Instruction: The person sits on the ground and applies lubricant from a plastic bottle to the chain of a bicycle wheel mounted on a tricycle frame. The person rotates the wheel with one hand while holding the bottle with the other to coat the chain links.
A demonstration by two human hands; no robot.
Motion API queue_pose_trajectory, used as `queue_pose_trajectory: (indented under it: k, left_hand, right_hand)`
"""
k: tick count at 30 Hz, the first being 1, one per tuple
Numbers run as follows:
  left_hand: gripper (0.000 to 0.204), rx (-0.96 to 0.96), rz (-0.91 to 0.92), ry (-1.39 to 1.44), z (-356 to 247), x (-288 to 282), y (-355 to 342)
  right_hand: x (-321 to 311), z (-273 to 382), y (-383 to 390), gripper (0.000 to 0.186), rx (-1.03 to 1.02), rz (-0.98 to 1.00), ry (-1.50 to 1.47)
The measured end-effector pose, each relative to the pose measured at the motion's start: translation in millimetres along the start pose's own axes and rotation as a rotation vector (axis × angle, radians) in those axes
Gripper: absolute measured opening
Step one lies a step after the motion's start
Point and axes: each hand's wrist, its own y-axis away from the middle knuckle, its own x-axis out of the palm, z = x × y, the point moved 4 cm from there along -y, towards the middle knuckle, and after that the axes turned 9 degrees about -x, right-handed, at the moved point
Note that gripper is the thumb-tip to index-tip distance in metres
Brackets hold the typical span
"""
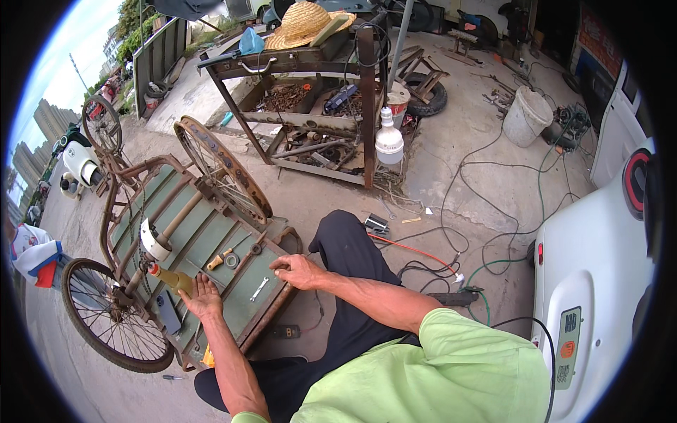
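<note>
An upturned rusty cargo tricycle with a green slatted bed (236,285) lies in front of me. My left hand (202,297) is palm up with its fingers stretched out, beside a yellowish bottle with a red tip (173,279); no grip on it shows. Over the bed's right edge, my right hand (300,272) has its fingers curled, and whatever may be in them is hidden. Between the hands lie an open-ended wrench (259,288), a wooden-handled tool (217,261), a dark ring (232,261) and a smaller ring (255,249). A phone (168,312) rests left of my left hand.
The tricycle's spoked wheels (222,169) stand up around the bed, near a white drum (154,241) on the axle. Ahead is a metal rack (310,118) of scrap parts with a hanging bulb (389,137). Cables (462,183) cross the ground toward a white car (592,282).
</note>
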Motion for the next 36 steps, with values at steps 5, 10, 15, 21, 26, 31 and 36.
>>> queue_pose_trajectory:
  k: [5, 10, 15, 21, 26, 31, 36]
  left_hand:
    - [0.079, -0.006, -0.089, -0.224, -43, -18, -26]
    - [0.076, -0.01, -0.11, -0.391, -63, -18, -41]
    - [0.073, -0.037, -0.136, -0.491, -80, -47, -27]
    - [0.072, -0.086, -0.112, -0.633, -30, -63, 22]
    - [0.059, -0.26, -0.196, -0.735, 41, -103, 111]
    - [0.053, -0.304, -0.094, -1.034, 57, -65, 187]
    - [0.045, -0.245, -0.037, -0.963, 59, -40, 181]
  right_hand:
    - [-4, 9, 14, 0.042, -0.002, 0.045, 0.083]
    - [-11, 10, 11, 0.041, 0.006, 0.056, 0.084]
    - [4, 11, 3, 0.041, -0.039, 0.092, 0.1]
    - [19, 6, 3, 0.038, 0.003, 0.168, 0.044]
    - [50, 4, 0, 0.04, -0.072, 0.286, 0.176]
    - [88, 11, 8, 0.042, 0.012, 0.508, 0.306]
    - [80, -2, 3, 0.044, 0.118, 0.537, 0.282]
